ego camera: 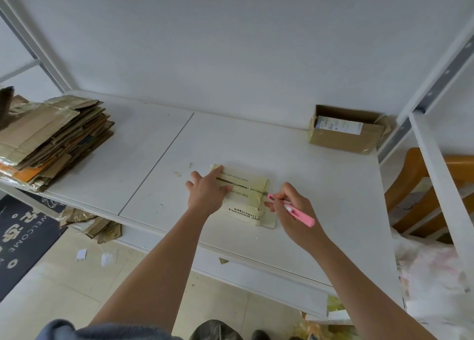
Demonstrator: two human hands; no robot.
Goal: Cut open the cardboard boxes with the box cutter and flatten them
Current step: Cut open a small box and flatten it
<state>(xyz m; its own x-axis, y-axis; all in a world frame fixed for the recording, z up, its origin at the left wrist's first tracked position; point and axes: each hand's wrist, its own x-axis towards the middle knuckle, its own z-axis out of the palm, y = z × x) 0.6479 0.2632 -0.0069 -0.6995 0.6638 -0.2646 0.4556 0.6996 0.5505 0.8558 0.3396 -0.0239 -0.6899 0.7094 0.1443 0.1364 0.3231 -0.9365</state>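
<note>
On table [256, 139]: left hand [205, 193] flat, pressing box [246, 201]; right hand [292, 206] gripping cutter [292, 209] (tip at tape seam).

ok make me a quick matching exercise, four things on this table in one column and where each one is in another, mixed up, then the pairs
Things:
1. pale yellow box
2. pink box cutter
3. stack of flattened cardboard
4. brown open box

Places:
A. far right of the table, by the wall
B. left end of the table
C. under the left hand
D. in the right hand

Pairs: 1-C, 2-D, 3-B, 4-A
</note>
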